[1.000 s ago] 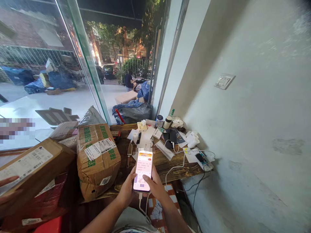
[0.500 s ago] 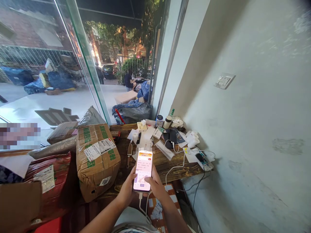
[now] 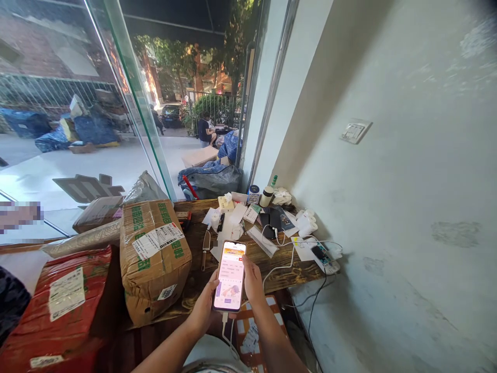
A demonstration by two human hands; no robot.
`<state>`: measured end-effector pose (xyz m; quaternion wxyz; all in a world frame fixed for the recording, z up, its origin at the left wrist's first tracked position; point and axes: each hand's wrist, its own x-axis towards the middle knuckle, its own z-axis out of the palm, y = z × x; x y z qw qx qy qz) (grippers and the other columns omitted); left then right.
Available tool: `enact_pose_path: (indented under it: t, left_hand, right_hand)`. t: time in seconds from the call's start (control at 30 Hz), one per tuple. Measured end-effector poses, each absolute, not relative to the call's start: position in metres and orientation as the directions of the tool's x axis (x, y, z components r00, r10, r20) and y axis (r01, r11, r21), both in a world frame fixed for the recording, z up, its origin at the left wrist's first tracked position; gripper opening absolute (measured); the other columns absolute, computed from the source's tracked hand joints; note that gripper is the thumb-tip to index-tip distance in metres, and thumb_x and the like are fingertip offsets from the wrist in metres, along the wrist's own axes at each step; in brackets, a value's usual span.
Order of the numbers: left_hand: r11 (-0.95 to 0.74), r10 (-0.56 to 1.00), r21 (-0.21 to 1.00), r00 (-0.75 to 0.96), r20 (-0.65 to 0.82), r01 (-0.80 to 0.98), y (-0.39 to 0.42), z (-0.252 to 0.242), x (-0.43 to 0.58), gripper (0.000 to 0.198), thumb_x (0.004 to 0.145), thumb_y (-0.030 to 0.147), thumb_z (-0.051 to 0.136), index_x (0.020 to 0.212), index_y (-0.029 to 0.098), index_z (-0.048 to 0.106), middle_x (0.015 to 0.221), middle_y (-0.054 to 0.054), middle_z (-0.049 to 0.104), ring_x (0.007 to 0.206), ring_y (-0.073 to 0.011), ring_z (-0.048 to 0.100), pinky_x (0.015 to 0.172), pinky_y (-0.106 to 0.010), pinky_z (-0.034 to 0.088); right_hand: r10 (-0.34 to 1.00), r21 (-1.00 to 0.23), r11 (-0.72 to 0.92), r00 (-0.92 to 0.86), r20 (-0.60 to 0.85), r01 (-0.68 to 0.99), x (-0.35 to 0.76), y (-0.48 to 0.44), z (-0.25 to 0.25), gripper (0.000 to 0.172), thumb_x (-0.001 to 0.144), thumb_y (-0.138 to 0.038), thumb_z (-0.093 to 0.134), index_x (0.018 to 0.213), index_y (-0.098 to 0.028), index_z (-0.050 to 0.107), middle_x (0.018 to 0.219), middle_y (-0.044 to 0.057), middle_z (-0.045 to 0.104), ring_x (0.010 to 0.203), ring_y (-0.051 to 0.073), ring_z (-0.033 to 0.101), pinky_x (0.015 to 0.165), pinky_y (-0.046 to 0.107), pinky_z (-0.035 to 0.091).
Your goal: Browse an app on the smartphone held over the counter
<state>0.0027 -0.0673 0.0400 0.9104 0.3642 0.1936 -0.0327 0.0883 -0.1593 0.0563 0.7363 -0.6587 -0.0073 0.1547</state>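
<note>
A lit smartphone (image 3: 229, 280) is held upright between both hands, above the near edge of the wooden table (image 3: 287, 264). My left hand (image 3: 205, 300) is closed round its lower left side, thumb along the edge. Against the right side, my right hand (image 3: 251, 282) grips it, with the thumb on the upper right of the screen. A white charging cable (image 3: 224, 324) runs down from the bottom of the phone. Just beyond my left hand lies a knife (image 3: 206, 248) with a brown handle.
To the left sit a taped cardboard box (image 3: 151, 274) and a red wrapped parcel (image 3: 66, 305). Papers, a white-capped jar (image 3: 266, 197) and a power strip (image 3: 324, 259) with cables crowd the table. A wall (image 3: 407, 207) bounds the right; a glass door (image 3: 132, 103) stands at left.
My right thumb has moved up from the lower screen to its upper right. On the left, a brown cardboard piece is gone from in front of the red parcel, now more exposed.
</note>
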Motion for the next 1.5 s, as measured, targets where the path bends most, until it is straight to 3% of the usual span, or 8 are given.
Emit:
enact_pose_path:
  t: [0.2,0.4,0.57,0.73,0.97,1.17,1.3,1.5]
  left_hand:
    - [0.738,0.113,0.653,0.922,-0.370,0.171,-0.067,0.040,0.003,0.074,0.061,0.048,0.073,0.125,0.018,0.052,0.112,-0.010,0.065,0.087,-0.0234,0.060,0.068,-0.030,0.051]
    - [0.712,0.076,0.679,0.940,-0.332,0.182,-0.066,0.029,-0.001,0.069,0.075,0.044,0.060,0.137,0.020,0.042,0.127,-0.011,0.058,0.103,-0.0293,0.058,0.055,-0.027,0.048]
    - [0.730,0.138,0.668,0.927,-0.349,0.142,-0.066,0.026,-0.001,0.077,0.067,0.046,0.065,0.134,0.015,0.042,0.123,-0.013,0.061,0.108,-0.0309,0.057,0.074,-0.032,0.050]
    - [0.748,0.116,0.644,0.925,-0.361,0.158,-0.065,0.035,-0.001,0.086,0.064,0.051,0.067,0.135,0.014,0.037,0.122,-0.014,0.061,0.112,-0.0339,0.055,0.083,-0.038,0.049]
    - [0.706,0.123,0.695,0.945,-0.305,0.133,-0.068,0.029,-0.001,0.077,0.068,0.046,0.066,0.134,0.014,0.043,0.125,-0.011,0.060,0.118,-0.0310,0.051,0.088,-0.034,0.046]
    - [0.710,0.084,0.682,0.942,-0.326,0.173,-0.067,0.027,-0.005,0.078,0.073,0.046,0.060,0.141,0.019,0.034,0.125,-0.011,0.060,0.107,-0.0321,0.058,0.061,-0.030,0.050]
    - [0.753,0.138,0.648,0.937,-0.322,0.112,-0.062,0.026,-0.002,0.076,0.073,0.042,0.061,0.141,0.020,0.035,0.117,-0.010,0.064,0.105,-0.0297,0.060,0.077,-0.033,0.051]
    - [0.767,0.188,0.637,0.925,-0.330,0.072,-0.062,0.021,0.000,0.064,0.070,0.040,0.065,0.131,0.022,0.050,0.117,-0.007,0.065,0.110,-0.0278,0.058,0.089,-0.034,0.049]
  right_hand:
    - [0.208,-0.968,0.090,0.955,-0.213,-0.236,0.082,-0.160,0.058,0.065,0.051,-0.080,0.064,0.060,-0.016,0.061,0.060,0.006,0.061,0.065,0.022,0.055,0.059,0.031,0.044]
    - [0.200,-0.985,0.064,0.969,-0.147,-0.163,0.082,-0.161,0.044,0.065,0.062,-0.082,0.055,0.059,-0.017,0.055,0.059,0.004,0.059,0.060,0.018,0.050,0.059,0.031,0.043]
    - [0.190,-0.997,0.044,0.979,0.075,0.067,0.071,-0.163,0.023,0.059,0.086,-0.068,0.040,0.105,-0.016,0.060,0.104,0.011,0.066,0.099,0.024,0.059,0.087,0.037,0.046]
    - [0.266,-0.863,-0.098,0.849,0.457,0.496,0.060,-0.175,0.018,0.049,0.098,-0.044,0.032,0.140,-0.020,0.034,0.137,0.016,0.041,0.125,0.026,0.044,0.099,0.046,0.041]
    - [0.433,-0.647,-0.348,0.729,0.531,0.678,0.071,-0.179,0.044,0.050,0.098,-0.051,0.025,0.142,-0.031,0.039,0.152,0.008,0.013,0.140,0.033,0.015,0.109,0.059,0.023]
    - [0.493,-0.956,0.009,0.830,0.259,0.293,0.077,-0.185,0.037,0.070,0.089,-0.051,0.048,0.147,-0.023,0.021,0.145,0.014,0.034,0.136,0.030,0.031,0.110,0.052,0.030]
    - [0.784,-0.993,0.086,0.610,0.116,0.078,0.073,-0.202,0.036,0.074,0.075,-0.047,0.065,0.137,-0.020,0.038,0.136,0.013,0.048,0.127,0.032,0.043,0.102,0.050,0.041]
    - [0.775,-0.999,0.040,0.631,0.015,-0.026,0.067,-0.207,0.035,0.081,0.069,-0.035,0.071,0.140,-0.023,0.035,0.138,0.013,0.046,0.125,0.032,0.045,0.086,0.045,0.052]
